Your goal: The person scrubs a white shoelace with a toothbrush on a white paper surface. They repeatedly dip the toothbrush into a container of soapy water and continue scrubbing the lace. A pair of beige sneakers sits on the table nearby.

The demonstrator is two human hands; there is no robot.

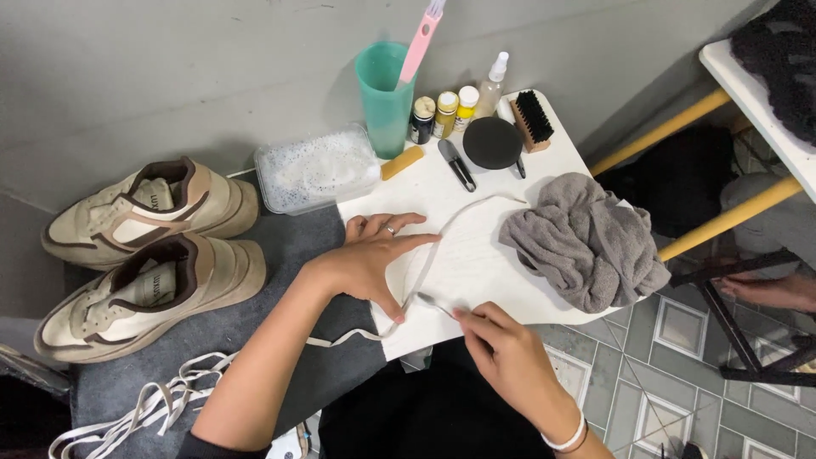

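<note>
While the left hand (pixel 367 255) lies flat and spread on the white tabletop (pixel 476 263), its thumb and fingertips press a flat white shoelace (pixel 433 255) down against the board; nothing is enclosed in that hand, it only pins. Right hand (pixel 501 353) sits near the table's front edge, thumb and forefinger pinched shut on a small slim tool (pixel 435 303) with a pale tip, which meets the lace just beside the left thumb; what kind of tool it is, too small to tell. Lace runs in a loop from the gray towel (pixel 586 242) back across the board, under the left hand, then off the edge toward a loose heap of more laces (pixel 144 408) on the dark mat. Judged from its look: light, limp, woven, no stiffness of its own, likely to slide on the smooth board unless held flat. Best taken by pinching the flat band close to the working spot, or pinned under spread fingers as now. Nearby: two beige-and-brown sneakers (pixel 144 255) unlaced at left, a clear tub of foamy water (pixel 316 168), a green cup (pixel 387 98) with a pink toothbrush (pixel 418 42), small bottles, a round black tin (pixel 492 142), a bristle brush (pixel 533 119).
</note>
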